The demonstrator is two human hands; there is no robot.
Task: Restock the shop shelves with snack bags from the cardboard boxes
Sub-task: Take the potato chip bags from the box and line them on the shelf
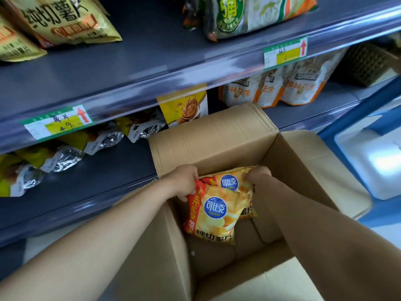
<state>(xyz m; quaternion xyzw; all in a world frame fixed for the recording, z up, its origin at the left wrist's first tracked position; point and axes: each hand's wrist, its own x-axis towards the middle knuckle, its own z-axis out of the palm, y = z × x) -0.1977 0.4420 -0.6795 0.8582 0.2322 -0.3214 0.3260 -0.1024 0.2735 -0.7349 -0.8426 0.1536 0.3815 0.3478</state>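
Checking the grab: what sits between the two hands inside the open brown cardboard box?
Head view: two overlapping orange-yellow crisp bags. The left hand grips the front bag, the right hand pinches the rear bag at its top.

A wide bare stretch of the upper shelf (152,51) is left between the yellow bags (65,20) and the green-labelled bags (249,14). On the lower shelf (97,181), room is left in front of the foil bags (65,155). Its middle is screened by the raised flap (212,135) of the cardboard box (303,170). The box's far end is filled by the front chip bag (214,213), held by the left grip (184,181), and the rear chip bag (238,181), held by the right grip (258,172). Its near floor is bare.
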